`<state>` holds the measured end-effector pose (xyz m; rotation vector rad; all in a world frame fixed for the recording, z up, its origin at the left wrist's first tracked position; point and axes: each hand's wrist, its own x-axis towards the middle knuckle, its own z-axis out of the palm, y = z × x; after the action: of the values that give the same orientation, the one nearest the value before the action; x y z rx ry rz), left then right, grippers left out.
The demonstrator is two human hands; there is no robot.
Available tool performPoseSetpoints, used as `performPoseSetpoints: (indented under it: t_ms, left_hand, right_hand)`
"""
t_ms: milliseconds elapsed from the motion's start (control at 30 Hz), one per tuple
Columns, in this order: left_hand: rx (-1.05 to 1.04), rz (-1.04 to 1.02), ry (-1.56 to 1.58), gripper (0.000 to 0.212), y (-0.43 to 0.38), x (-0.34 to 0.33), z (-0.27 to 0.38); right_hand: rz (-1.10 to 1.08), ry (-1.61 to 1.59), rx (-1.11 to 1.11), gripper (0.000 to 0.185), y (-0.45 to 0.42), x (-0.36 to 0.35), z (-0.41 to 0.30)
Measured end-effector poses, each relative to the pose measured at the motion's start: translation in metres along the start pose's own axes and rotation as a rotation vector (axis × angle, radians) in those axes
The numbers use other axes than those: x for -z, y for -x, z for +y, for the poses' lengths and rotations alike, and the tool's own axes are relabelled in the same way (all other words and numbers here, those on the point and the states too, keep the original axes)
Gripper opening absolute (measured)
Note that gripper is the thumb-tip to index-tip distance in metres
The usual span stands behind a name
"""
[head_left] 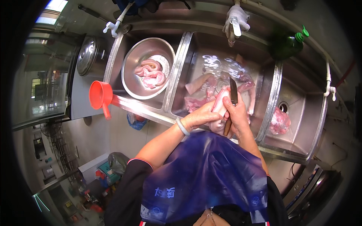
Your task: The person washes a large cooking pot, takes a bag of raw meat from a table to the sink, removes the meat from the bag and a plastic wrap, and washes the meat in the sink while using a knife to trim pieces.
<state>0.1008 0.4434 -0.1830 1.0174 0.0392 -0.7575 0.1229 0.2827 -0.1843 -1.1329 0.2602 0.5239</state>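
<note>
At the front of the middle sink basin (264, 93), my left hand (199, 115) grips a pale strip of raw meat with skin (220, 106). A bangle circles that wrist. My right hand (237, 111) holds a knife (233, 91) with a dark blade and a wooden handle, its blade pointing away from me beside the strip. My right thumb also presses on the meat. More raw meat pieces (199, 83) lie in water beyond and around my hands. Part of the strip and the knife's grip are hidden by my fingers.
The left basin holds a steel bowl (128, 60) with coiled meat strips (151, 73). A red plastic dipper (100, 96) sits at the sink's left edge. Bagged meat (280, 121) lies in the right basin near the drain (282, 106). A gloved-over tap (236, 24) overhangs the middle basin; a green bottle (291, 42) stands behind.
</note>
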Motion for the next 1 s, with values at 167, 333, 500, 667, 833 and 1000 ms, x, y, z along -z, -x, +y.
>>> performPoseSetpoints:
  t_ms: [167, 333, 500, 667, 833, 1000]
  left_hand:
    - [-0.033, 0.069, 0.044, 0.052, 0.000, -0.009, -0.008]
    - [0.085, 0.208, 0.237, 0.035, 0.005, -0.006, -0.014]
    - [0.283, 0.216, 0.249, 0.016, 0.005, 0.002, -0.023]
    - [0.340, 0.318, -0.012, 0.016, -0.002, 0.003, -0.009]
    - [0.309, 0.252, 0.174, 0.015, 0.001, -0.003, -0.005]
    - [0.332, 0.211, 0.435, 0.006, 0.001, 0.010, -0.017]
  right_hand:
    - [0.073, 0.538, 0.117, 0.041, 0.000, 0.013, -0.004]
    - [-0.002, 1.138, 0.818, 0.009, 0.024, 0.027, 0.006]
    - [-0.131, 1.280, 0.750, 0.014, 0.028, 0.024, 0.019]
    - [-0.053, 1.282, 0.774, 0.014, 0.005, 0.020, 0.030]
    - [0.049, 1.260, 0.613, 0.013, -0.001, 0.036, 0.038]
    - [-0.060, 1.208, 0.721, 0.010, 0.014, 0.016, 0.022]
